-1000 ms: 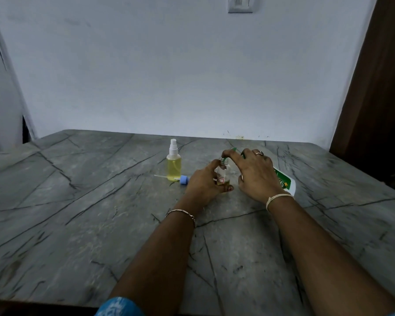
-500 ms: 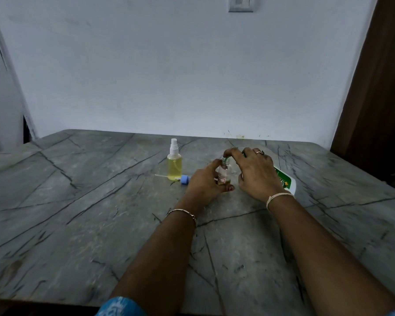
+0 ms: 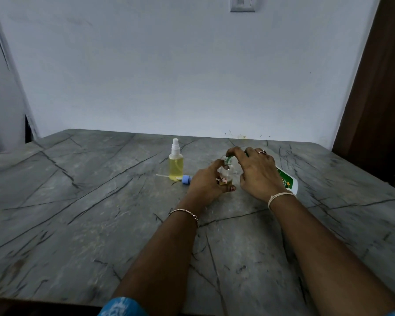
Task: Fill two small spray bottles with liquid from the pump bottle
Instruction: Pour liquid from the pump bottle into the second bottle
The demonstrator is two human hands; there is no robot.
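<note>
Left hand (image 3: pixel 205 182): its fingers and thumb are wrapped round the small bottle (image 3: pixel 226 176) and hold it upright on the table (image 3: pixel 100 213), I think so that the narrow mouth stays under the spout.
Right hand (image 3: pixel 258 172): it is curled over the head of the pump bottle (image 3: pixel 287 182), with fingertips on the green spout (image 3: pixel 229 158) at the small bottle's mouth, probably to aim and press together.
Pump bottle: it is at 3 o'clock of the small bottle and leans toward it. Only the white lower body and the green label show.
Filled spray bottle (image 3: pixel 176 165): it stands apart at 9 o'clock with its sprayer on, and it looks finished.
Blue sprayer cap (image 3: pixel 185 179): it lies between the two small bottles with its tube toward 9 o'clock. It is taken off so the mouth is free.
Hard to see: a little yellow lies at the small bottle's bottom. I cannot tell whether liquid runs now.
</note>
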